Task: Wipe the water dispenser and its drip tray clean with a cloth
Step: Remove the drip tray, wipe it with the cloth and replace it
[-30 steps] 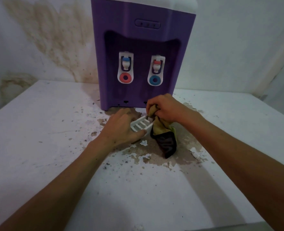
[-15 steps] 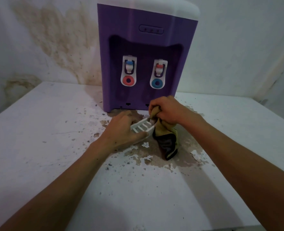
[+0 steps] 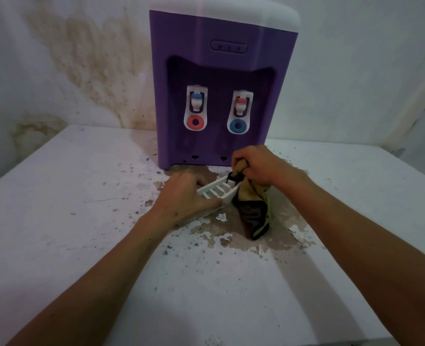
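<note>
Item: purple plastic tabletop water dispenser with a white top. Stands upright at the back of the white painted bench, against a stained white wall. Its recessed front carries two white taps: the left tap with a blue cap and a red ring, the right tap with a red cap and a blue ring. A small oval panel with three dots sits above the recess.

Item: white slotted plastic drip tray. Off the dispenser, tilted, just in front of the dispenser's base, above a patch of the bench where the paint has flaked to brown.

Item: crumpled cloth, yellow-brown with dark and green parts. Its upper end is pressed against the far right end of the tray; the rest hangs down to the bench beside the tray.

Left hand: fingers and thumb curled round the near left edge of the tray, gripping it.

Right hand: closed into a fist round the bunched top of the cloth, held at the tray's right end, close to the dispenser's lower front.
</note>
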`<state>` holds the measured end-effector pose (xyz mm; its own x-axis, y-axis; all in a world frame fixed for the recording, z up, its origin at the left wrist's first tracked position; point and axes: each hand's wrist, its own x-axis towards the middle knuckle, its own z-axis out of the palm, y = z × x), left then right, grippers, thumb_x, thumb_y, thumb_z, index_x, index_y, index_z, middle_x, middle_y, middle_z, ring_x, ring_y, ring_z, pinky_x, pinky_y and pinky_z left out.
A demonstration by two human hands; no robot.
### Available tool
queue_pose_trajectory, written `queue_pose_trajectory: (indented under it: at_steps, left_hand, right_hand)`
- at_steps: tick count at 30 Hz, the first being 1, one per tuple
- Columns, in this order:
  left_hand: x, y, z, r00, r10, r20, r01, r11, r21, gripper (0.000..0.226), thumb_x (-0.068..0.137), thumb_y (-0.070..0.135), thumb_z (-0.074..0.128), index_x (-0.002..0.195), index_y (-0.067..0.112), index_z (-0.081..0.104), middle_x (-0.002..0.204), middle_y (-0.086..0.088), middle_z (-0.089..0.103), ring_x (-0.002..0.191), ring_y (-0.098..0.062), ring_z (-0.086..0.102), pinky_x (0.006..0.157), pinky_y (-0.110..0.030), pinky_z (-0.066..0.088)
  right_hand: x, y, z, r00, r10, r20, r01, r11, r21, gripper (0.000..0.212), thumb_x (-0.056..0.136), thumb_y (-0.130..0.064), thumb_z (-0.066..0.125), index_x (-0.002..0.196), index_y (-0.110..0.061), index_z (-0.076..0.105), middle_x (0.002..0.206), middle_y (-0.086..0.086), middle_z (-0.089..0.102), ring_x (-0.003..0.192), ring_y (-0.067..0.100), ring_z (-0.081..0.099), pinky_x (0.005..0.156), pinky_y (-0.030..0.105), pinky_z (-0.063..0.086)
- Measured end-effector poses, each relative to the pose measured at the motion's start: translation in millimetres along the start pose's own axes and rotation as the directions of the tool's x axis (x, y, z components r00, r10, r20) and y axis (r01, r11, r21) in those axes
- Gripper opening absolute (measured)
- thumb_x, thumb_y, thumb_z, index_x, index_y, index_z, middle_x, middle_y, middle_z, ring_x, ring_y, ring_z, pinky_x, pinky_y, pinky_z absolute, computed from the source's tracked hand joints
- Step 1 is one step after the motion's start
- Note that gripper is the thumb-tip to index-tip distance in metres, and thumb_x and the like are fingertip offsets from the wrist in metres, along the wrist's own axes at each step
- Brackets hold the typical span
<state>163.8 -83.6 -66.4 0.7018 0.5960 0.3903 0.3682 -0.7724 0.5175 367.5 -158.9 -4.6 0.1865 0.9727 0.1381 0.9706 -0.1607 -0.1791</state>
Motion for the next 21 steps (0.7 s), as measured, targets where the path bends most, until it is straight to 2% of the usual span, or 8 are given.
queue_pose_trajectory:
  at_steps: [2, 4, 8, 11, 13, 14, 17, 21]
  left_hand:
    - [2, -2, 2, 1.000, -0.014, -0.004, 0.014, 1.000, 0.003, 0.045, 0.068, 0.058, 0.084, 0.095, 0.022, 0.078, 0.086, 0.010, 0.072, 0.069, 0.001, 0.061, 0.054, -0.019, 0.044]
    - [2, -1, 2, 1.000, -0.011, -0.008, 0.011, 1.000, 0.004, 0.044, 0.068, 0.058, 0.083, 0.094, 0.023, 0.078, 0.084, 0.010, 0.071, 0.068, 0.000, 0.060, 0.053, -0.019, 0.041]
    - [0, 0, 3, 1.000, 0.003, -0.014, -0.004, 0.999, -0.033, 0.048, 0.069, 0.071, 0.072, 0.084, 0.027, 0.076, 0.072, 0.009, 0.070, 0.061, -0.007, 0.061, 0.054, -0.032, 0.049]
    - [2, -3, 7, 0.999, 0.037, -0.023, -0.039, 0.998, -0.058, 0.049, 0.070, 0.080, 0.068, 0.084, 0.033, 0.073, 0.073, 0.011, 0.071, 0.065, -0.006, 0.064, 0.060, -0.038, 0.054]
    - [1, -3, 6, 0.999, 0.026, -0.037, -0.028, 0.998, -0.048, 0.050, 0.069, 0.080, 0.069, 0.087, 0.034, 0.074, 0.074, 0.012, 0.071, 0.066, -0.005, 0.065, 0.061, -0.037, 0.055]
    - [-1, -1, 5, 0.999, 0.016, -0.046, -0.018, 0.999, -0.037, 0.049, 0.069, 0.079, 0.070, 0.087, 0.033, 0.075, 0.073, 0.014, 0.071, 0.065, -0.004, 0.064, 0.059, -0.034, 0.054]
    - [-3, 0, 2, 0.998, 0.001, -0.061, 0.000, 1.000, 0.014, 0.047, 0.066, 0.071, 0.076, 0.087, 0.029, 0.077, 0.074, 0.016, 0.069, 0.063, 0.000, 0.060, 0.053, -0.024, 0.046]
    - [-1, -4, 3, 0.998, -0.044, -0.054, 0.047, 0.997, 0.056, 0.057, 0.061, 0.070, 0.081, 0.092, 0.022, 0.075, 0.084, 0.010, 0.072, 0.069, -0.002, 0.061, 0.057, -0.028, 0.052]
  right_hand:
    - [-3, 2, 4, 0.999, 0.005, -0.040, -0.005, 1.000, -0.004, 0.032, 0.078, 0.010, 0.056, 0.087, -0.017, 0.070, 0.084, -0.003, 0.073, 0.089, 0.020, 0.067, 0.075, 0.031, 0.053]
    - [-5, -3, 7, 0.998, -0.018, -0.060, 0.020, 1.000, 0.024, 0.032, 0.078, 0.008, 0.057, 0.088, -0.019, 0.070, 0.084, -0.007, 0.072, 0.090, 0.018, 0.066, 0.078, 0.031, 0.053]
    - [-9, -24, 9, 0.995, -0.087, -0.047, 0.092, 0.988, 0.124, 0.028, 0.079, -0.001, 0.065, 0.091, -0.025, 0.073, 0.088, -0.012, 0.072, 0.091, 0.012, 0.067, 0.085, 0.028, 0.050]
    - [-12, -40, 9, 0.988, -0.156, 0.001, 0.153, 0.972, 0.178, 0.028, 0.079, -0.002, 0.066, 0.093, -0.025, 0.075, 0.091, -0.010, 0.073, 0.088, 0.009, 0.065, 0.081, 0.019, 0.045]
    - [-12, -40, 8, 0.988, -0.151, 0.035, 0.141, 0.967, 0.212, 0.029, 0.079, -0.002, 0.067, 0.094, -0.026, 0.075, 0.092, -0.013, 0.073, 0.087, 0.005, 0.065, 0.078, 0.011, 0.044]
    - [-11, -37, 6, 0.990, -0.139, 0.034, 0.129, 0.968, 0.214, 0.030, 0.079, -0.002, 0.067, 0.094, -0.026, 0.075, 0.093, -0.013, 0.073, 0.088, 0.005, 0.065, 0.079, 0.012, 0.045]
    - [-9, -17, 4, 0.997, -0.065, -0.029, 0.067, 0.991, 0.113, 0.031, 0.078, 0.005, 0.061, 0.092, -0.020, 0.074, 0.089, -0.008, 0.073, 0.092, 0.014, 0.066, 0.082, 0.028, 0.052]
    - [-11, -4, 8, 0.996, 0.048, -0.080, -0.045, 0.998, 0.038, 0.030, 0.082, 0.008, 0.055, 0.094, -0.014, 0.070, 0.091, 0.001, 0.075, 0.095, 0.025, 0.067, 0.083, 0.037, 0.055]
